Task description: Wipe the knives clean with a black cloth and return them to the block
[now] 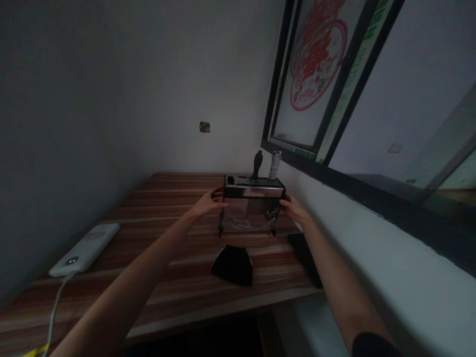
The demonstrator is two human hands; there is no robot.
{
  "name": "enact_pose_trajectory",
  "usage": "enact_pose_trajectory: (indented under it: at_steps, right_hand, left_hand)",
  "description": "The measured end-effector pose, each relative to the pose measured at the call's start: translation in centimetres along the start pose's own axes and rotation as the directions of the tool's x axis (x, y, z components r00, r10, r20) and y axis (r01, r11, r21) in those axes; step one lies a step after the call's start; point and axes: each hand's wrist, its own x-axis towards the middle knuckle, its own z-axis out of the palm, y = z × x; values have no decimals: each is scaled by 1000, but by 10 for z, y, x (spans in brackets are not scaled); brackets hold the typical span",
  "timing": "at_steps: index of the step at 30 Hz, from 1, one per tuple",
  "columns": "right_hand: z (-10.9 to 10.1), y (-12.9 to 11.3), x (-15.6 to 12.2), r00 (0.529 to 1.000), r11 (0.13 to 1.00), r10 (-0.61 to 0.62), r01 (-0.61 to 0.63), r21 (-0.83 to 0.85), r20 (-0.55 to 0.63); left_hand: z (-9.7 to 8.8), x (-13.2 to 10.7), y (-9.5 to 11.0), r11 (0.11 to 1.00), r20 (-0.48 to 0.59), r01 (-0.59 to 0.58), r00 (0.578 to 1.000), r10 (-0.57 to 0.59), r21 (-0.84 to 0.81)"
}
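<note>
A knife block with a clear lower body and a dark, metal-edged top stands toward the far right of the wooden table. A black knife handle and a pale handle stick up from its top. My left hand grips the block's left side, fingers curled on its upper edge. My right hand is pressed against its right side. Both arms reach forward over the table.
A black folded cloth lies in front of the block. A dark flat slab rests by the right table edge. A white power bank with a cable lies at left. A window with a red paper cutting fills the right wall.
</note>
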Motion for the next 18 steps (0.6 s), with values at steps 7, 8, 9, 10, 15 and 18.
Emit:
enact_pose_trajectory:
  at_steps: [7,8,9,10,15,18]
  right_hand:
    - [-21,10,-8,997,1000,0,1,14,-78]
    - [-23,11,-8,996,1000,0,2,19,-87]
    - [-25,12,-8,996,1000,0,2,23,-94]
    - [-26,13,-7,995,1000,1,1,27,-98]
    - [-28,15,-7,995,1000,14,-11,29,-100]
    - [-27,15,-7,995,999,18,-16,27,-101]
  left_hand:
    - [22,7,-3,1000,25,2,1000,-2,-15]
    - [24,8,-4,1000,23,1,1000,-1,-21]
    - [26,9,-5,1000,23,1,1000,-1,-25]
    - [27,9,-6,1000,23,1,1000,-1,-27]
    - [31,8,-9,999,26,-20,999,21,-29]
    - [32,6,-9,998,40,-30,999,32,-50]
